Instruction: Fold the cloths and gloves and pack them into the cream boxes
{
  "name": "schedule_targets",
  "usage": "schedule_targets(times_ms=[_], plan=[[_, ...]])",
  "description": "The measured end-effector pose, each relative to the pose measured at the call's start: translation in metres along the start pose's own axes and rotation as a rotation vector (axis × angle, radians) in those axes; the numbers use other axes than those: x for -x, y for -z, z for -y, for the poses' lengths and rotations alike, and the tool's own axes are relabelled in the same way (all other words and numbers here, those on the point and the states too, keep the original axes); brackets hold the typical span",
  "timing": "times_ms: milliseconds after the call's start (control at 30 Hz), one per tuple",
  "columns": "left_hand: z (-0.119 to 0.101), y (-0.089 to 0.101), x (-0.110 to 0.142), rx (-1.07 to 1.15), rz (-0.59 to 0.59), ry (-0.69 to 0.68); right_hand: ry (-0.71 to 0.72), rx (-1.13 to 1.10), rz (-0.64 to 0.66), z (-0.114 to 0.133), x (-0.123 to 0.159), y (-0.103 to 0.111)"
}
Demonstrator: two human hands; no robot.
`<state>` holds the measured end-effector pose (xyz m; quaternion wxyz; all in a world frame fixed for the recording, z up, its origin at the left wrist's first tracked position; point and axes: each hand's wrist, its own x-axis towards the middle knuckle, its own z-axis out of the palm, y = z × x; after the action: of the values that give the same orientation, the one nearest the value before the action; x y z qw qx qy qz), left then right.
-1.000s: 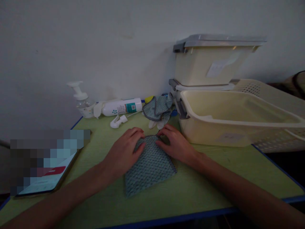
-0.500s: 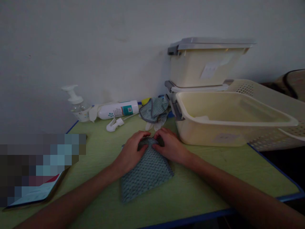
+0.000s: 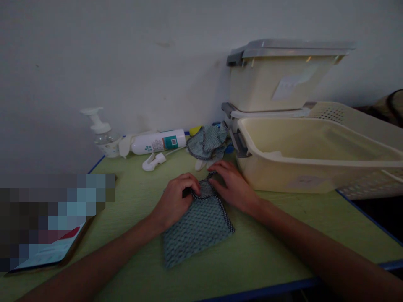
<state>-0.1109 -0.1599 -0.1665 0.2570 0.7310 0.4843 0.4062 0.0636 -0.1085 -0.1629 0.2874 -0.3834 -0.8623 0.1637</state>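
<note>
A blue-grey cleaning cloth (image 3: 198, 226) with a black-and-white checked border lies folded on the green table, in front of me. My left hand (image 3: 176, 197) is closed on its far edge, thumb and fingers pinching the border. At the far right corner, my right hand (image 3: 231, 184) pinches the cloth too, and a flap between the hands is lifted and curled. Behind them a second, crumpled cloth (image 3: 206, 142) of the same kind rests on some whitish material. The left hand partly hides the near cloth's left side.
A cream bin (image 3: 283, 172) stands close to my right hand, with a lidded box (image 3: 270, 82) and a perforated basket (image 3: 343, 110) behind. A white bottle (image 3: 157, 142), a spray head (image 3: 153, 161) and a pump bottle (image 3: 105, 140) line the back left. A partly blurred-out flat object (image 3: 47, 256) lies left.
My right hand has moved slightly right and away from the left, still holding the cloth. The cloth's far edge has opened into a visible flap. The view has shifted a little.
</note>
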Motion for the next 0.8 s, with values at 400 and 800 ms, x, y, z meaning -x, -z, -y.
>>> schedule_targets(times_ms=[400, 800], plan=[[-0.0001, -0.0008, 0.0001, 0.024, 0.006, 0.003, -0.160, -0.037, 0.064, 0.0011, -0.0063, -0.0035], [-0.0012, -0.0009, 0.0006, 0.013, 0.002, -0.005, -0.103, -0.280, -0.063, 0.0042, -0.0044, -0.0089]])
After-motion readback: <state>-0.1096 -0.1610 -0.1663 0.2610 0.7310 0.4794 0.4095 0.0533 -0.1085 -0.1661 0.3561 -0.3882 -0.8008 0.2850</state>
